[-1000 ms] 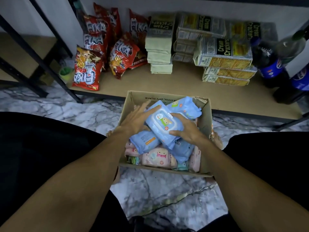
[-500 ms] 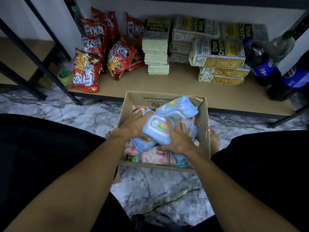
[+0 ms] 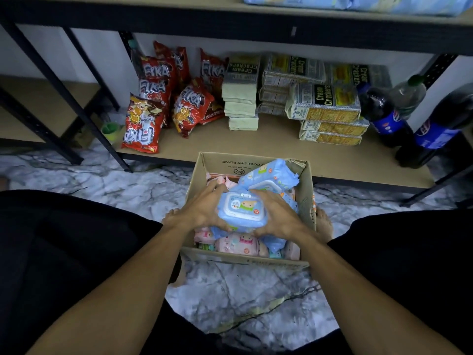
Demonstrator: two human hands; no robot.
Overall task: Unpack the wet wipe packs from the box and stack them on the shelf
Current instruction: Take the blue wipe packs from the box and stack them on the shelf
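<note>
Low centre of frame: left hand (image 3: 202,213) and right hand (image 3: 279,216) both clamped on a blue wipe pack (image 3: 242,211), one at each short end, fingers curled over the far edge, thumbs at the near edge. Pack sits just above the pink packs (image 3: 238,243) inside the open box (image 3: 230,163). Lid faces up toward the camera, latch tab on the far side; long axis runs left to right across the frame, slightly tilted. Best handling: hold it level and lift straight up, clear of the second blue pack (image 3: 268,172) leaning behind. Upper shelf (image 3: 230,21), top of frame, already bears blue packs (image 3: 358,2) at upper right; likely destination.
</note>
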